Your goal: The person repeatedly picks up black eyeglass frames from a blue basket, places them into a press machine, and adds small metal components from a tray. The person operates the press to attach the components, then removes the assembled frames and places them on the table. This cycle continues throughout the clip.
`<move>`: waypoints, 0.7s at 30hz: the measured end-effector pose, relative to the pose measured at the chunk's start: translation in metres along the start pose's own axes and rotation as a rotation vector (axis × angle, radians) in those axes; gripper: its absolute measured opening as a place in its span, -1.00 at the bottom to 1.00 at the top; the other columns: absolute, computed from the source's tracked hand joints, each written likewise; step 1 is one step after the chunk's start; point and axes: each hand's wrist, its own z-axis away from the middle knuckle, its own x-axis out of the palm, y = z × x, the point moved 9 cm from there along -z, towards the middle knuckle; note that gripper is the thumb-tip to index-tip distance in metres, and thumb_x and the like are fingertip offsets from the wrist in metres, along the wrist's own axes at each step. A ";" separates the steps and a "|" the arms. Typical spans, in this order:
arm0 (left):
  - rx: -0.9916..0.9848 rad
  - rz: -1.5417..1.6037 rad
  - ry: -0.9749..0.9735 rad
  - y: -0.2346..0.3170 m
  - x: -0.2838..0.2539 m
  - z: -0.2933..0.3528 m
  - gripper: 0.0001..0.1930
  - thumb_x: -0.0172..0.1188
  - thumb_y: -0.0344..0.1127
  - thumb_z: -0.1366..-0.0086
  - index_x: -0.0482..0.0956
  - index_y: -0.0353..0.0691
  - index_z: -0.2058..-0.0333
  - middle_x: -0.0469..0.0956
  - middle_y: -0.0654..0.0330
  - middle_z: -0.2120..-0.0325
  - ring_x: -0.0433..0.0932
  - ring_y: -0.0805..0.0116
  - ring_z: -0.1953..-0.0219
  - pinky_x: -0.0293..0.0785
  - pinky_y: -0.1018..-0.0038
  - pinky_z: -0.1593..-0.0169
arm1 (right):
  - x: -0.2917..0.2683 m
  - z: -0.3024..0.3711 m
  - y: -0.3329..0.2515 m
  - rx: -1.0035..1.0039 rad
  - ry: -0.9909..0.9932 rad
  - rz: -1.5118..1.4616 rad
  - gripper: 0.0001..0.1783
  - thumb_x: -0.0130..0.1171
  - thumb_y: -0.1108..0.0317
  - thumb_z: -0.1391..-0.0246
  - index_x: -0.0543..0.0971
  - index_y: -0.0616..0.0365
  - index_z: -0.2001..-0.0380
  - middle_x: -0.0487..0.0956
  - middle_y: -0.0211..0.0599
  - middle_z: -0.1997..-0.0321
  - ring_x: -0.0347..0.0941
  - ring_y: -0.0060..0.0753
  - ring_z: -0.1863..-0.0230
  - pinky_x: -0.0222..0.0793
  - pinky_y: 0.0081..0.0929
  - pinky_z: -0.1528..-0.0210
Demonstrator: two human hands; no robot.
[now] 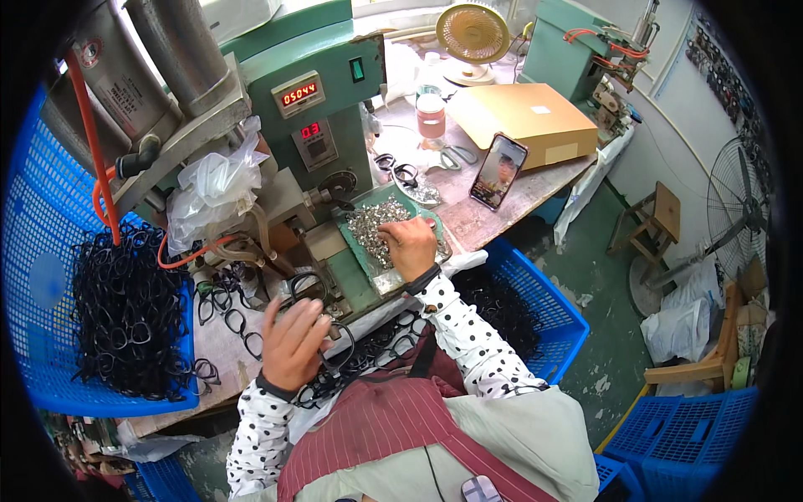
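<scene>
My left hand (293,341) is at the front of the green press, its fingers bent around the edge of a black eyeglass frame (341,365). The frame's two rims show beside the fingers; my thumb is mostly hidden. My right hand (411,247) reaches over a green tray (378,280) heaped with small shiny metal parts (372,219). Its fingers are drawn together with the tips at the heap, and whatever they pinch is too small to make out. More black eyeglass frames (393,336) lie in my lap area under the table edge.
Blue baskets of black frames stand left (125,407) and right (548,322). The green press (314,63) rises ahead, with a plastic bag (219,184) and hoses. A propped phone (499,171), pink-banded jar (431,117), cardboard box (535,117) and small fan (473,33) occupy the table.
</scene>
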 end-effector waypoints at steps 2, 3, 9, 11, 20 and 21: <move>-0.048 -0.035 0.071 -0.024 -0.010 0.030 -0.58 0.30 -0.38 -0.03 0.54 -0.18 0.07 0.55 0.15 0.09 0.54 0.16 0.14 0.36 0.18 -0.02 | -0.002 0.001 0.000 -0.003 0.012 -0.014 -0.93 0.31 0.40 0.10 0.59 0.02 0.51 0.54 -0.35 0.53 0.45 -0.20 0.42 0.34 -0.28 0.34; -0.101 -0.011 0.099 -0.043 -0.013 0.053 -0.61 0.29 -0.39 -0.02 0.56 -0.17 0.10 0.55 0.17 0.12 0.53 0.17 0.19 0.36 0.20 0.03 | -0.002 0.001 -0.002 0.014 -0.016 -0.002 -0.93 0.29 0.42 0.08 0.57 0.05 0.48 0.54 -0.32 0.52 0.45 -0.17 0.42 0.35 -0.25 0.36; -0.276 -0.353 -0.515 -0.137 0.015 0.170 -0.79 0.13 -0.38 -0.05 0.59 -0.03 0.29 0.48 0.18 0.00 0.42 0.21 -0.01 0.23 0.18 -0.08 | 0.007 0.002 -0.006 -0.014 -0.087 -0.046 -0.86 0.13 0.55 -0.01 0.49 0.15 0.31 0.53 -0.15 0.40 0.45 -0.07 0.38 0.38 -0.17 0.32; -0.257 -0.308 -0.575 -0.149 0.023 0.193 -0.81 0.14 -0.38 -0.04 0.59 -0.02 0.32 0.46 0.20 -0.03 0.40 0.21 -0.06 0.21 0.15 -0.11 | 0.011 0.004 -0.002 -0.033 -0.082 -0.067 -0.86 0.12 0.57 -0.01 0.49 0.15 0.31 0.53 -0.12 0.40 0.46 -0.06 0.35 0.39 -0.18 0.30; -0.559 -0.138 -0.487 -0.193 0.028 0.215 -0.82 0.15 -0.49 -0.04 0.53 -0.10 0.34 0.48 0.14 0.04 0.44 0.11 0.03 0.21 0.21 -0.06 | 0.003 -0.002 -0.003 0.007 -0.117 0.070 -0.94 0.21 0.44 0.03 0.53 0.04 0.45 0.55 -0.26 0.60 0.53 -0.13 0.54 0.38 -0.24 0.51; -0.633 -0.066 -0.365 -0.198 0.024 0.221 -0.81 0.13 -0.51 -0.04 0.52 -0.11 0.34 0.47 0.11 0.05 0.44 0.09 0.04 0.22 0.22 -0.05 | -0.003 -0.005 -0.006 0.010 -0.098 0.079 -0.94 0.22 0.43 0.03 0.54 0.03 0.45 0.54 -0.26 0.61 0.53 -0.13 0.54 0.38 -0.23 0.51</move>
